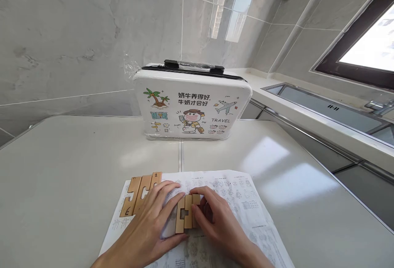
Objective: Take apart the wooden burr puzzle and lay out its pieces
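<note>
Several notched wooden puzzle blocks (180, 221) stand side by side on a printed paper sheet, a square gap showing between two of them. My left hand (155, 218) reaches around the left end of this group, index fingertip at its far edge and thumb at its near edge. On the other side, my right hand (223, 221) pinches the rightmost block (196, 199) with thumb and index finger; its lower part is partly hidden. Left of my left hand lie more notched wooden pieces (131, 196) marked with handwritten numbers, partly covered by that hand.
Beneath everything is the paper sheet (240, 202) with small printed diagrams, on a white table (76, 165). A white cartoon-printed case (191, 104) in clear plastic stands behind it, against the tiled wall. A counter with a sink (326, 106) runs along the right.
</note>
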Motion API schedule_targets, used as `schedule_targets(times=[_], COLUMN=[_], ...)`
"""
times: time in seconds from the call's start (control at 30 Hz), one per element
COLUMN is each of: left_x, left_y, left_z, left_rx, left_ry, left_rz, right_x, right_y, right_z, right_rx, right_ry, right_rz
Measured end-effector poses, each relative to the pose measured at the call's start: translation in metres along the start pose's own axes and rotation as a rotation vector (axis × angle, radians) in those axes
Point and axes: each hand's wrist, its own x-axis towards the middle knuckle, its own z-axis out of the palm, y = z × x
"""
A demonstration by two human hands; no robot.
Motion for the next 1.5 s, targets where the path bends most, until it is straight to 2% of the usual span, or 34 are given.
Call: schedule_targets(times=[0.2,0.6,1.07,1.33,1.5], left_x=[0.0,0.002,0.004,0.008,0.009], left_y=[-0.004,-0.001,-0.006,-0.017,-0.028], left_z=[-0.001,-0.003,-0.004,-0.008,-0.011], left_rx=[0.04,0.052,0.116,0.195,0.252], left_ry=[-0.048,-0.034,0.031,0.14,0.173], left_rz=[0.05,0.084,0.065,0.048,-0.001], right_x=[0.0,-0.002,-0.006,-0.004,-0.003], right_y=[0.0,0.006,-0.006,0.002,0.005], right_z=[0.001,0.009,0.007,0.012,0.012], right_rx=[-0.008,-0.072,0.128,0.071,0.045], right_ry=[-0.053,-0.032,-0.146,0.03,0.068], right_rz=[-0.048,-0.162,-0.258,-0.232,-0.205])
